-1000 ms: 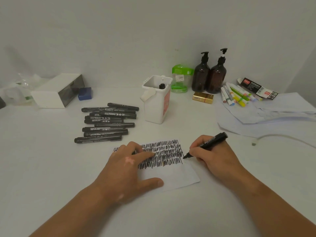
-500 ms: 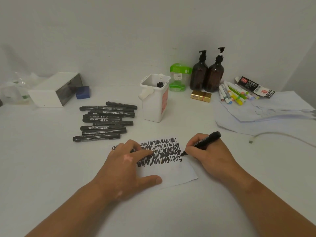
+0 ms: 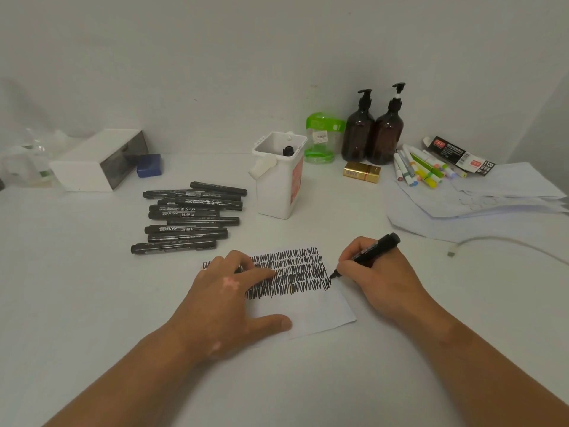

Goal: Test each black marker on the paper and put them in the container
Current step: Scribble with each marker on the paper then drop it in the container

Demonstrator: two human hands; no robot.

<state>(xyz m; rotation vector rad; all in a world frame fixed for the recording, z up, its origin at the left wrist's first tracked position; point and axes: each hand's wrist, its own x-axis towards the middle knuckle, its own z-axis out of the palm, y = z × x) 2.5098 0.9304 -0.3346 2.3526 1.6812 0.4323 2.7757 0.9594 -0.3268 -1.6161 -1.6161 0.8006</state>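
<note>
**Sheet pinned flat, marker tip at the scribbles' edge**

The left hand (image 3: 228,300) lies spread and flat over the nine o'clock side of the paper (image 3: 320,309), thumb stretched along its near edge. This looks meant to stop the sheet sliding under the strokes. The right hand (image 3: 378,278) pinches a black marker (image 3: 374,248) in a writing grip. The tip is down at the paper's three o'clock edge, where the scribble rows end, and the barrel leans back toward two o'clock. The container (image 3: 277,192) stands open-topped on the table (image 3: 92,303) at twelve o'clock from the paper, within easy reach, with one marker inside (image 3: 288,150). The pile of markers (image 3: 191,217) waits at ten o'clock, probably untested.
</note>
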